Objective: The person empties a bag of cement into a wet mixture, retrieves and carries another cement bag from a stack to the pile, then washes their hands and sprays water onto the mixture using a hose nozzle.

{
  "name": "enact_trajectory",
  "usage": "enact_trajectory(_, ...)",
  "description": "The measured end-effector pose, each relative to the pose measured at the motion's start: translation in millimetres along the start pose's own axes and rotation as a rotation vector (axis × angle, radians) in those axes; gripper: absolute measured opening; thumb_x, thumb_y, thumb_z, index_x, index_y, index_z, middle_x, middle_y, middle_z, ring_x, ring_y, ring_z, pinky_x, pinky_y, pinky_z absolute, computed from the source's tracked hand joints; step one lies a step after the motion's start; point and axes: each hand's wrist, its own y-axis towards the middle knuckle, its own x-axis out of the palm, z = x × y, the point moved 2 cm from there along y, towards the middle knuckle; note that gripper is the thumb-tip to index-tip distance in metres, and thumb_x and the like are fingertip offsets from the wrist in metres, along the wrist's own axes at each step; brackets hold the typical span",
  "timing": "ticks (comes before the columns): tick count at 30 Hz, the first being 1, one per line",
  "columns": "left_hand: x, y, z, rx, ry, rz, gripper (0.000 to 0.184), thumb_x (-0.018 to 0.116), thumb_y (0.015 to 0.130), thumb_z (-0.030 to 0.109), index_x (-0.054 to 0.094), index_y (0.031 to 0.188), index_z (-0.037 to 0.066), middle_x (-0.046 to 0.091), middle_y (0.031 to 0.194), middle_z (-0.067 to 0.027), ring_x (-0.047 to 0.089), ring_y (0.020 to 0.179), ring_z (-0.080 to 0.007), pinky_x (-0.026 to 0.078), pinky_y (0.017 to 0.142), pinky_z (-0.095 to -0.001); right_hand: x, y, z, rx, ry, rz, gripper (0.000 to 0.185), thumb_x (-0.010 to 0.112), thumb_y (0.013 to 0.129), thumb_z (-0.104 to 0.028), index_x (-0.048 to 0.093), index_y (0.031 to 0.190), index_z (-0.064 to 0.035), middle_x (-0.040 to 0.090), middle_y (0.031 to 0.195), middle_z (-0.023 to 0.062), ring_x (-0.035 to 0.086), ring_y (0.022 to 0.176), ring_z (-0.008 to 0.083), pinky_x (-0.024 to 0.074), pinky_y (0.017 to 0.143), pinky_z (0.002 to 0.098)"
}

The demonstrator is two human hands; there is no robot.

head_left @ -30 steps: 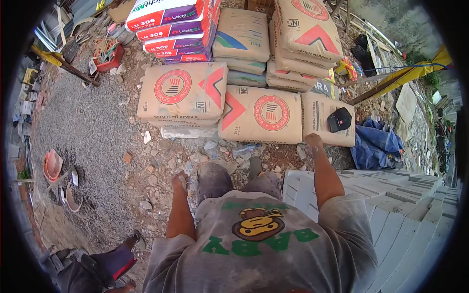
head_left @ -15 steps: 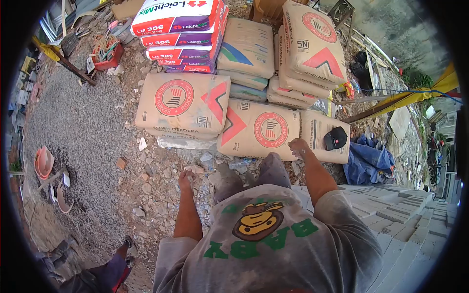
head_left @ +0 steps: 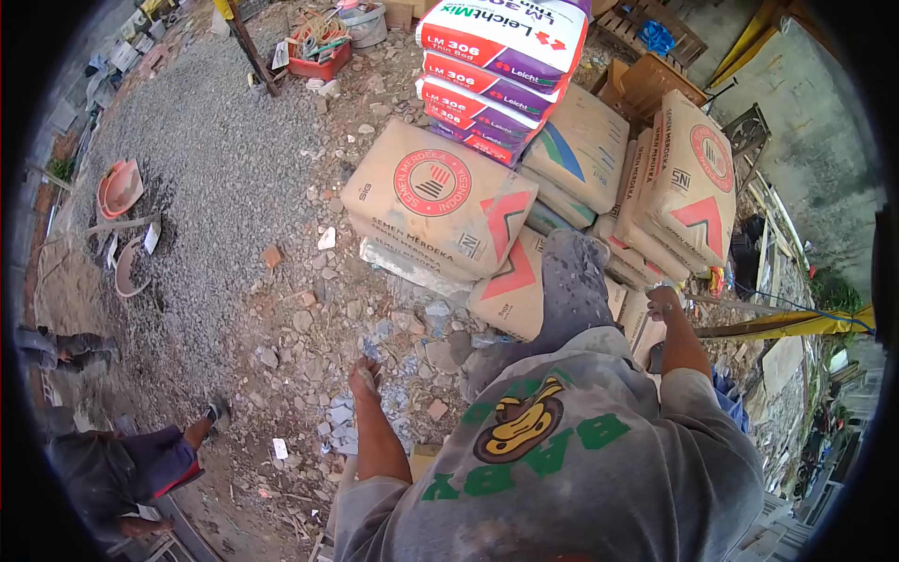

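Note:
My left hand [head_left: 365, 377] hangs over the rubble with its fingers loosely apart and nothing in it. My right hand [head_left: 665, 304] is held out beside the cement bags, its fingers loosely bent, with nothing visible in it. A brown cement bag [head_left: 431, 192] tops a short pile ahead of me. Between the hands, my bent leg [head_left: 576, 281] in dusty grey trousers hides much of a lower cement bag [head_left: 510, 298]. Another cement stack [head_left: 688, 183] rises just beyond my right hand.
Red, white and purple LeichtMix bags [head_left: 501, 42] are stacked at the back. A red crate [head_left: 318, 61] of hoses stands near gravel [head_left: 197, 169]. Orange basins [head_left: 120, 187] lie left. Another person [head_left: 122, 464] is at lower left. Yellow-wrapped poles [head_left: 815, 323] stretch along the right.
My view has turned left, so the bags sit further right. My leg has risen in front of the lower bag. My right hand has moved off that bag's front edge. More of the other person shows.

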Motion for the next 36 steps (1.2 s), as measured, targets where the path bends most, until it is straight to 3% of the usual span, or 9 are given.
enact_trajectory(3,-1.8,5.4,-39.2,-0.069,-0.159,0.033,0.033,0.053,0.082,0.030,0.052,0.107,0.009,0.059,0.081,-0.0032,0.058,0.069,-0.0169,0.040,0.054,-0.0284,9.2,23.3,-66.1,-0.849,-1.332,-0.155,0.017,0.054,0.078,-0.019,0.051,0.071,-0.0030,0.052,0.058,0.0099,0.049,0.040,0.0191,0.0372,0.032,0.0347)
enact_trajectory(5,9.1,11.6,-66.0,-0.102,-0.191,0.055,0.043,0.051,0.082,0.037,0.049,0.114,0.008,0.059,0.092,-0.0055,0.058,0.078,-0.0196,0.041,0.060,-0.0303,25.9,2.9,-125.9,-0.158,-0.281,-0.063,0.016,0.055,0.077,-0.018,0.057,0.075,-0.0028,0.058,0.064,0.0121,0.056,0.047,0.0214,0.0442,0.039,0.0344)
enact_trajectory(10,91.9,-5.2,-83.0,-0.084,-0.314,-0.090,0.055,0.049,0.083,0.045,0.042,0.118,0.004,0.055,0.106,-0.0136,0.054,0.097,-0.0267,0.042,0.074,-0.0360,57.6,21.7,-263.2,-0.729,-0.727,0.037,0.023,0.055,0.077,-0.026,0.061,0.078,-0.0040,0.062,0.074,0.0100,0.060,0.068,0.0231,0.0474,0.060,0.0331)
enact_trajectory(14,208.9,-31.2,-40.9,-0.016,-0.128,-0.255,0.057,0.052,0.083,0.043,0.041,0.118,0.000,0.053,0.109,-0.0163,0.054,0.096,-0.0275,0.043,0.076,-0.0386,74.6,22.7,-298.6,-0.672,-0.414,-0.089,0.030,0.053,0.077,-0.035,0.063,0.078,-0.0065,0.062,0.085,0.0097,0.058,0.086,0.0259,0.0444,0.077,0.0353)
enact_trajectory(17,296.4,-30.2,-14.3,-0.033,-0.158,-0.241,0.056,0.053,0.083,0.041,0.040,0.118,-0.001,0.054,0.106,-0.0168,0.056,0.091,-0.0268,0.045,0.073,-0.0375,87.6,119.6,-315.4,-0.992,-0.928,0.085,0.035,0.053,0.077,-0.037,0.062,0.078,-0.0041,0.061,0.086,0.0114,0.058,0.083,0.0267,0.0453,0.074,0.0379)
enact_trajectory(20,399.9,-25.3,-0.3,-0.114,0.063,-0.341,0.058,0.053,0.083,0.041,0.038,0.121,0.000,0.054,0.107,-0.0168,0.056,0.091,-0.0253,0.046,0.072,-0.0357,82.0,207.6,-321.0,-0.727,-0.958,-0.009,0.036,0.052,0.078,-0.037,0.061,0.076,-0.0016,0.060,0.085,0.0136,0.059,0.074,0.0254,0.0472,0.068,0.0376)
enact_trajectory(26,597.2,17.1,-8.3,-0.117,0.408,-0.528,0.049,0.053,0.083,0.041,0.044,0.114,0.004,0.053,0.085,-0.0059,0.054,0.080,-0.0172,0.044,0.066,-0.0304,72.9,270.2,-289.7,-0.204,-0.183,-0.011,0.053,0.044,0.081,-0.046,0.061,0.089,0.0038,0.060,0.084,0.0181,0.058,0.073,0.0302,0.0471,0.070,0.0399)
enact_trajectory(30,682.8,125.6,-61.0,-0.149,0.296,-0.571,0.044,0.053,0.083,0.045,0.047,0.116,0.017,0.026,0.058,0.0033,0.031,0.055,-0.0071,0.031,0.050,-0.0263,106.8,278.9,-219.3,0.117,0.466,-0.042,0.067,0.052,0.072,-0.059,0.054,0.103,0.0001,0.055,0.098,0.0154,0.053,0.085,0.0282,0.0423,0.079,0.0420)
enact_trajectory(36,772.4,156.1,-71.8,-0.062,0.003,-0.600,0.067,0.052,0.078,0.056,0.036,0.130,0.018,0.052,0.109,-0.0007,0.047,0.101,-0.0166,0.037,0.084,-0.0318,127.6,318.6,-201.1,0.157,1.375,-0.374,0.083,0.061,0.064,-0.065,0.038,0.127,-0.0161,0.042,0.126,0.0091,0.041,0.113,0.0271,0.0337,0.092,0.0432)
